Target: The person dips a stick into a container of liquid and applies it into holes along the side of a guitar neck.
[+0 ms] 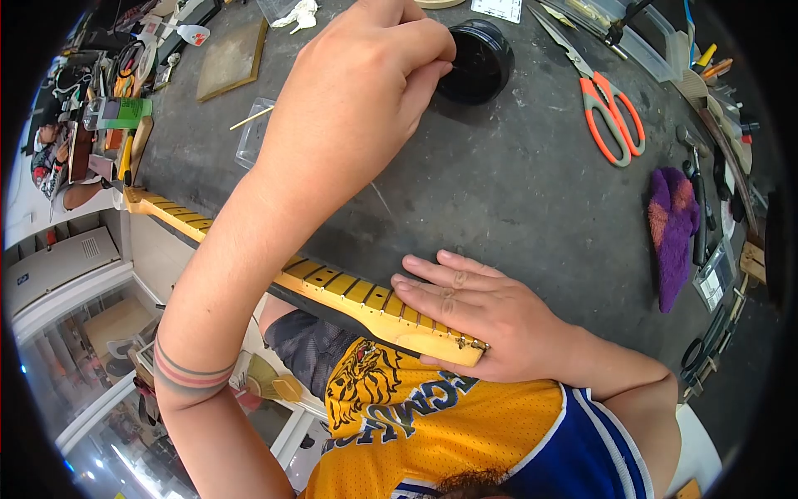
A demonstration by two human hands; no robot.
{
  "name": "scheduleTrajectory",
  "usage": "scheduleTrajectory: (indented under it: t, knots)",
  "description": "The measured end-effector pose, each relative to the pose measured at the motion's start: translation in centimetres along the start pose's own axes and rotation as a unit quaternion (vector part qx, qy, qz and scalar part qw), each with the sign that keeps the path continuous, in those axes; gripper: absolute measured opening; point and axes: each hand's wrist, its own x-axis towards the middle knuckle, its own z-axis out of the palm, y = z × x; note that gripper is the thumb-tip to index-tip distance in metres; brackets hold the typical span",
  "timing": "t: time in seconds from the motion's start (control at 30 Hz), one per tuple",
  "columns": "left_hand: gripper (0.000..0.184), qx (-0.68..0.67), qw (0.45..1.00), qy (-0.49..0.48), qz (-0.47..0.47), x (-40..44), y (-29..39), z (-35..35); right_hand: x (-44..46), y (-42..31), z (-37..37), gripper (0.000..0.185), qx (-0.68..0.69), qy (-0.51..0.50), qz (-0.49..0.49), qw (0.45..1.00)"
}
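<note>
A guitar neck (pixel 345 291) with a yellow fretboard and dark frets lies slanting along the table's near edge. My right hand (pixel 490 312) holds its near right end, fingers across the fretboard and thumb beneath. Farther out, my left hand (pixel 357 91) has thumb and index finger pinched together at the rim of a dark round jar (pixel 482 62). Whatever is between those fingertips is hidden or too small to make out. My left forearm crosses above the neck and covers part of it.
Orange-handled scissors (pixel 611 116) and a purple cloth (pixel 672 237) lie to the right, with tools along that edge. A flat brownish block (pixel 233 60) and a clear tray with a thin stick (pixel 251 118) are at left. Another person (pixel 62 166) is at far left.
</note>
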Motion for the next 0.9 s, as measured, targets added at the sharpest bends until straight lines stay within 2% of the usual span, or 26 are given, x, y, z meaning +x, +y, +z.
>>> scheduleTrajectory:
  t: [0.3, 0.37, 0.57, 0.8, 0.9]
  knots:
    - [0.01, 0.05, 0.998, -0.024, -0.024, -0.6, 0.2, -0.1, 0.2, -0.1, 0.0, 0.08, -0.003, 0.005, 0.012, 1.0]
    - [0.009, 0.034, 0.999, 0.012, -0.002, -0.4, -0.3, -0.2, 0.2, -0.1, 0.0, 0.081, -0.002, 0.003, 0.019, 1.0]
    - [0.007, -0.028, 0.999, 0.039, 0.015, 0.1, -1.5, -0.1, 0.4, -0.4, -0.4, 0.077, -0.003, -0.007, 0.021, 1.0]
    - [0.005, 0.09, 0.995, 0.021, -0.029, -0.4, -0.7, -0.5, 0.7, -0.7, -0.7, 0.079, -0.013, -0.021, 0.016, 1.0]
    - [0.012, 0.096, 0.991, 0.089, -0.018, -0.8, -1.9, 0.8, 0.9, -0.9, -0.7, 0.079, -0.014, -0.023, 0.033, 0.999]
